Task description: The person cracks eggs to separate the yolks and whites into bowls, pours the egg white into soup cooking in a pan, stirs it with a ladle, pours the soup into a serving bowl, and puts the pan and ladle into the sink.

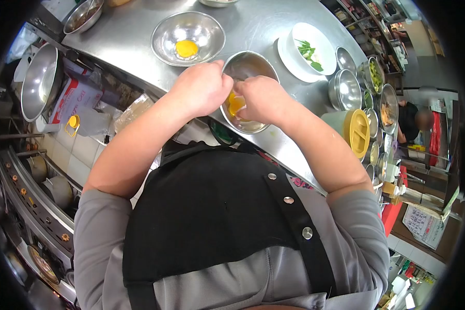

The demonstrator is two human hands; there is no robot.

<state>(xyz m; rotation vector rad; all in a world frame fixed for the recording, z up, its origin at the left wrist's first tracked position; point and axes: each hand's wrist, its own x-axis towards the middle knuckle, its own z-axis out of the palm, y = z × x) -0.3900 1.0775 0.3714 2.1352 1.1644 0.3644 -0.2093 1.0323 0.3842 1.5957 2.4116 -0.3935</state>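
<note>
On the steel counter (253, 28), right at the near edge, there's a shiny metal bowl (250, 63) with a glossy orange-yellow egg yolk (236, 105) in it, partly blocked by fingers. Left hand (203, 88) is balled up pretty tight by the rim, right hand (263, 98) is half-curled down over the bowl. Honestly can't tell if either's gripping anything. Second bowl (209, 31) just beyond has a bright yellow yolk (186, 49) too.

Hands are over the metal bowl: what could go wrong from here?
1. The near bowl looks to sit right at the table edge; a push might tip it.
2. The yolk shows right by the right hand; a poke could break it.
3. The left hand looks close to the other yolk bowl; it may knock it.
</note>
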